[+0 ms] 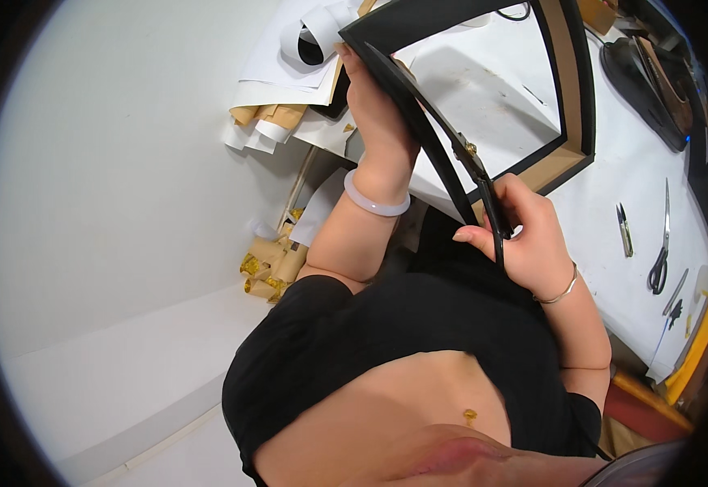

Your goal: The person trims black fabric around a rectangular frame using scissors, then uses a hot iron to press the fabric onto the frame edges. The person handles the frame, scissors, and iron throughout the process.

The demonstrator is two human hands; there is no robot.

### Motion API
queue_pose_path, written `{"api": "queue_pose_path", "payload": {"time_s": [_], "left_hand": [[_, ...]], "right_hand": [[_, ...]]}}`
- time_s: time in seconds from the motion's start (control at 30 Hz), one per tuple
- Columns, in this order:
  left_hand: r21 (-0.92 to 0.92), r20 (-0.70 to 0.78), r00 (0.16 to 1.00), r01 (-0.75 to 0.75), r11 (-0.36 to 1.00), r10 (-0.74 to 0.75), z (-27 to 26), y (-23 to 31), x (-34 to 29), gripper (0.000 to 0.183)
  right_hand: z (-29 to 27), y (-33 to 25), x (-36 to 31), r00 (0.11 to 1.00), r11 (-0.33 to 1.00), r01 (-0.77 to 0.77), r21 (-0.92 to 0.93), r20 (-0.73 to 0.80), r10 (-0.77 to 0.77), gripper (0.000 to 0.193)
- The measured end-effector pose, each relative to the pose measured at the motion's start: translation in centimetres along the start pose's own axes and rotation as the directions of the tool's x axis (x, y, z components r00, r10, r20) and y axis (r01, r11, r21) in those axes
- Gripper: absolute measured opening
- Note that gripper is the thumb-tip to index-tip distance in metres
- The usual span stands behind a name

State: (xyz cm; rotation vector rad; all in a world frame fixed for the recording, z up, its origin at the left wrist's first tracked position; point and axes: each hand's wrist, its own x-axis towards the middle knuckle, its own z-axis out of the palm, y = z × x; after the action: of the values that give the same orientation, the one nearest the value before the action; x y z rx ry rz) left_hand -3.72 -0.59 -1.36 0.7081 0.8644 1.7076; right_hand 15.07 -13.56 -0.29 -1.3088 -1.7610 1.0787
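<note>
A black rectangular frame with a tan inner side is tilted up over the table. My left hand grips its left side, with the thumb up near the corner and the other fingers hidden behind the frame. In my right hand is a large pair of black scissors, my fingers in and around the handles. The blades run up along the frame's left bar, close to its edge. Whether they touch or cut anything there, I cannot tell.
On the white table to the right lie small thread snips, another pair of scissors and a dark curved case. Paper sheets and a curled white strip are at the far left. Below them are brown paper rolls.
</note>
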Motion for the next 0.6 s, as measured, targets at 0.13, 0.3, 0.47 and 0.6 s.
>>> {"api": "queue_pose_path", "payload": {"time_s": [0.13,0.3,0.47,0.6], "left_hand": [[0.011,-0.023,0.999,-0.034,0.999,0.034,0.2,-0.2,-0.2,0.061],[0.027,-0.011,0.999,-0.05,0.998,0.05,0.4,0.1,-0.9,0.061],[0.063,0.011,0.998,-0.055,0.997,0.054,0.6,-0.1,-1.2,0.063],[0.08,0.014,0.998,-0.06,0.995,0.059,0.7,0.0,-1.4,0.063]], "right_hand": [[0.5,-0.9,-0.2,0.999,0.998,0.024,-0.055,-0.031,-0.026,0.061],[1.1,-1.1,-0.9,0.991,0.992,0.077,-0.102,-0.098,-0.087,0.058],[1.5,-0.1,-1.7,0.991,0.995,0.095,0.02,-0.102,-0.092,0.056],[1.2,0.5,-1.8,0.989,0.992,0.123,0.027,-0.086,-0.121,0.056]]}}
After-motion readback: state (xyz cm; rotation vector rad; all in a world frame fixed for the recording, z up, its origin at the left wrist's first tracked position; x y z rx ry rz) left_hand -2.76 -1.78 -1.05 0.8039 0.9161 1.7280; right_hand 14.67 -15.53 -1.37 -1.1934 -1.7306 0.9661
